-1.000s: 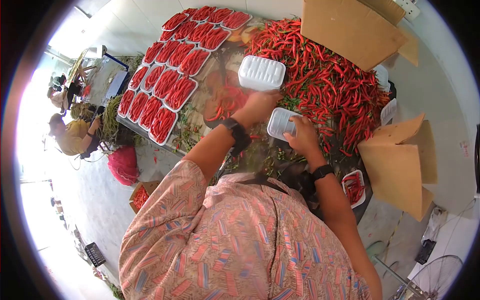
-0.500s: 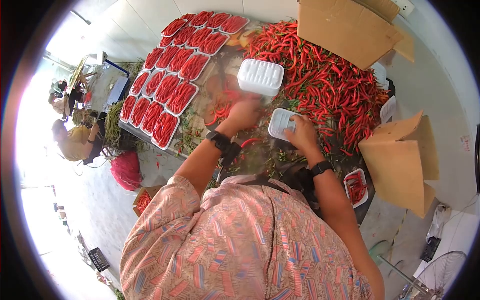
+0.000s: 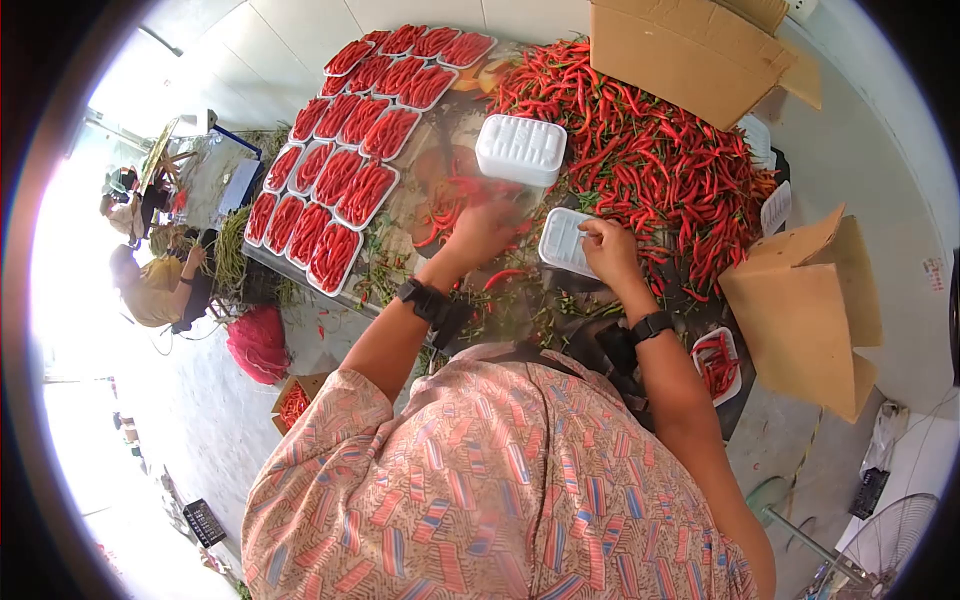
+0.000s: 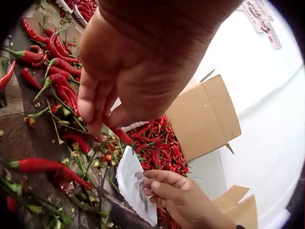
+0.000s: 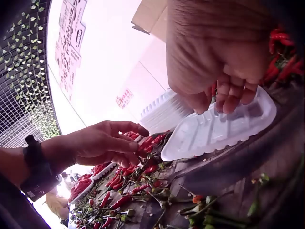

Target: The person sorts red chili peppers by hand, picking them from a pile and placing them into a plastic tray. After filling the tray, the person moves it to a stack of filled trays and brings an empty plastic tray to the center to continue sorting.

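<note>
In the head view the left hand (image 3: 482,235) is over the chilies left of the empty white tray (image 3: 568,240). The left wrist view shows a red chili (image 4: 123,137) pinched between the left hand's (image 4: 138,81) thumb and fingers. With fingers curled, the right hand (image 3: 612,250) holds the tray near its right edge. The right wrist view has the right hand's (image 5: 219,57) fingertips against the tray's inside (image 5: 224,126); the left hand (image 5: 107,143) is to the left, apart from the tray. Loose chilies (image 4: 62,86) and green stems lie below the left hand.
Stacked white trays (image 3: 521,150) stand behind the hands. Rows of filled trays (image 3: 365,192) cover the table's left; a large chili pile (image 3: 660,170) is at the right. Cardboard boxes (image 3: 795,300) flank the pile. One partly filled tray (image 3: 716,365) lies by the right forearm.
The left hand has moved left and toward the body, from beside the stacked trays to the loose chilies. The right hand has stayed at the tray, its fingers shifting over the edge.
</note>
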